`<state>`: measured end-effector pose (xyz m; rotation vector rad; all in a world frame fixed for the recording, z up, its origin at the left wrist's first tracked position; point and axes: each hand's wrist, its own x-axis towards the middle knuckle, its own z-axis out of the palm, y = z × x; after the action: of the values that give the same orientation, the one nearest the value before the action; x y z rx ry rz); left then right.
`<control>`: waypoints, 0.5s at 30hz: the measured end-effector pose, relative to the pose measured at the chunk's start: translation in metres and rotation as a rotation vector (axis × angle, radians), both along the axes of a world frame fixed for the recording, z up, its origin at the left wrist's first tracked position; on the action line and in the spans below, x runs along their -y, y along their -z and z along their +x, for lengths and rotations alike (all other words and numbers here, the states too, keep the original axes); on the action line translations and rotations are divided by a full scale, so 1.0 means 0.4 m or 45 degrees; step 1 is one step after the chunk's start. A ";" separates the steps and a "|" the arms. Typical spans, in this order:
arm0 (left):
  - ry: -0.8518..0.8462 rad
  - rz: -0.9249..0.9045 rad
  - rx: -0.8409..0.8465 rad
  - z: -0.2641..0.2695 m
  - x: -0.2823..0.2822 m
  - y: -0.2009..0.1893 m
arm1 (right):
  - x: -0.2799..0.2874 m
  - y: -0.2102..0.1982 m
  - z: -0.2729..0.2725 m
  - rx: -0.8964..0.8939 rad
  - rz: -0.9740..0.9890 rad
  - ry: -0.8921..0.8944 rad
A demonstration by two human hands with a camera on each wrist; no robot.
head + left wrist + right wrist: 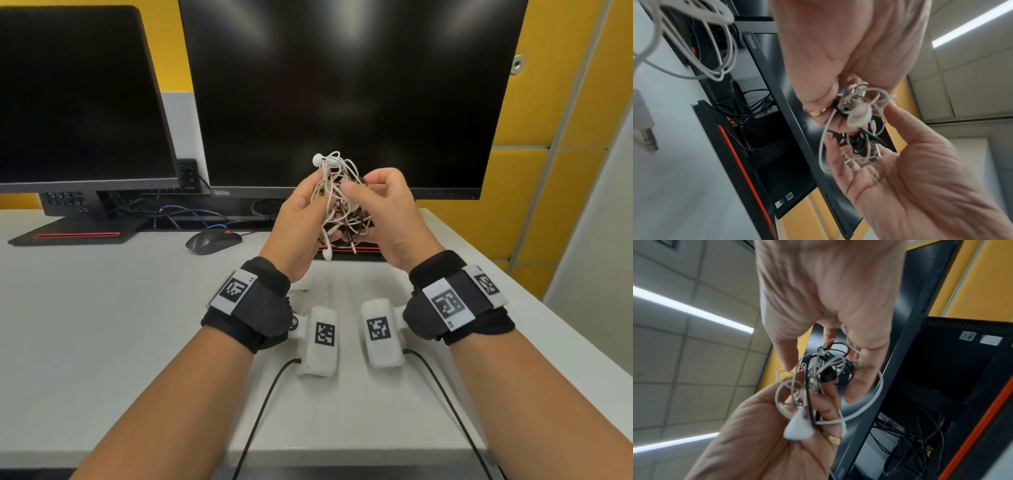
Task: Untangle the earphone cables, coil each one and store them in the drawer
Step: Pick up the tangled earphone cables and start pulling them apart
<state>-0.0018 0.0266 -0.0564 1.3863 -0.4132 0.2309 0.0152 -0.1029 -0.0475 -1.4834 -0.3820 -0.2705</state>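
My left hand [297,219] cups the earphone tangle [339,198] above the surface [102,308], its grip curled round the lower loops; my right hand [387,212] pinches white strands near the top. If I pull hard here, I judge the black and white cables will cinch tighter. The dangling earbud [327,254] could snag. No drawer is in view beyond the monitor [342,85].

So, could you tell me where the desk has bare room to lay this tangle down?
Bare desk stretches left of the left hand, in front of the mouse, and right of the right hand. Behind the earphone tangle, monitor bases and cables crowd it.
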 end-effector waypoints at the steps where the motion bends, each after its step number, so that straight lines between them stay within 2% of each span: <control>1: 0.026 0.000 0.021 0.001 0.000 0.001 | -0.001 0.002 0.000 0.009 -0.029 0.010; 3: 0.061 0.001 0.054 0.003 -0.001 0.006 | -0.003 0.006 0.000 0.048 -0.116 0.079; 7: -0.016 0.097 0.052 0.005 -0.007 0.006 | 0.000 0.000 0.003 0.133 -0.215 0.218; 10: -0.056 0.021 -0.008 0.007 -0.011 -0.006 | 0.017 -0.010 0.009 0.089 -0.053 0.243; 13: -0.166 -0.143 -0.016 0.014 -0.010 -0.011 | 0.021 -0.021 0.007 0.038 0.249 0.070; 15: -0.232 -0.186 0.029 0.016 -0.006 -0.007 | 0.013 -0.024 0.005 0.041 0.336 0.008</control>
<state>0.0046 0.0289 -0.0536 1.2787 -0.2826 0.4184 0.0173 -0.1082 -0.0377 -1.2225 -0.3531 -0.3367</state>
